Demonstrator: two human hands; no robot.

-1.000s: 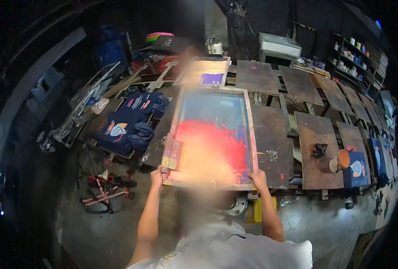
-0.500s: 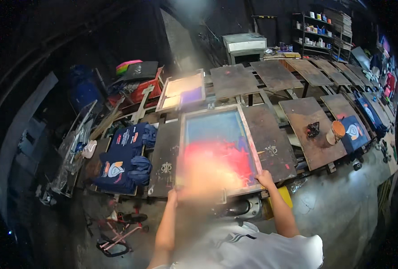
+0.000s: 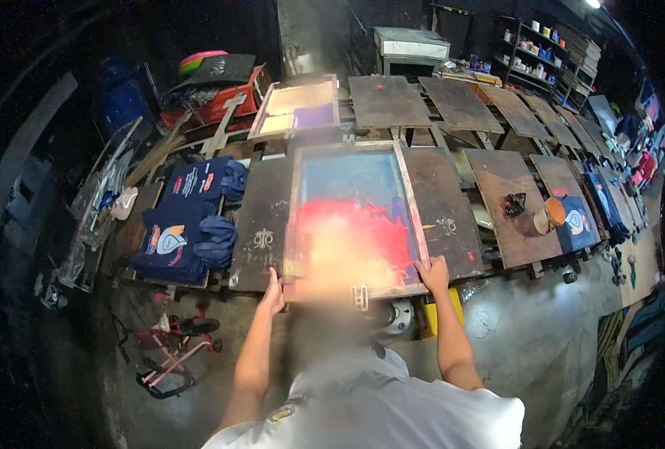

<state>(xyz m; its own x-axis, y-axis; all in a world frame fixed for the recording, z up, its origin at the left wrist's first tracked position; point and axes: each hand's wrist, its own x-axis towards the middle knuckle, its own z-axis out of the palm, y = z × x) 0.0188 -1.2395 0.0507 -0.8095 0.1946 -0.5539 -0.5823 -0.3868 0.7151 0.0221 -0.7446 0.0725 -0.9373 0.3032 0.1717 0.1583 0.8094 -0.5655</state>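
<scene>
A wooden-framed printing screen point(image 3: 411, 202) lies on a dark board in front of me, with blue-grey mesh at its far part and red over the nearer part. A bright, hazy smear blurs its near middle. My right hand point(image 3: 433, 275) is closed around the frame's right side, close to the near corner. At the near left corner is my left hand point(image 3: 272, 293), its fingers stretched upward along the frame's outer side; whether they touch the wood I cannot tell. A small metal fitting point(image 3: 359, 298) sits on the near rail.
Folded navy bags point(image 3: 171, 251) are stacked on the left. Another framed screen point(image 3: 261, 105) lies beyond mine. Rows of dark boards point(image 3: 389, 101) run to the right, one bearing a tan container point(image 3: 548, 215) and a black crumpled thing point(image 3: 515, 203). A small pink bicycle point(image 3: 171, 359) stands on the floor.
The view has shifted, and the scene sits higher in the picture. My left hand's fingers have straightened at the frame's corner. The right hand keeps its hold on the frame's right side.
</scene>
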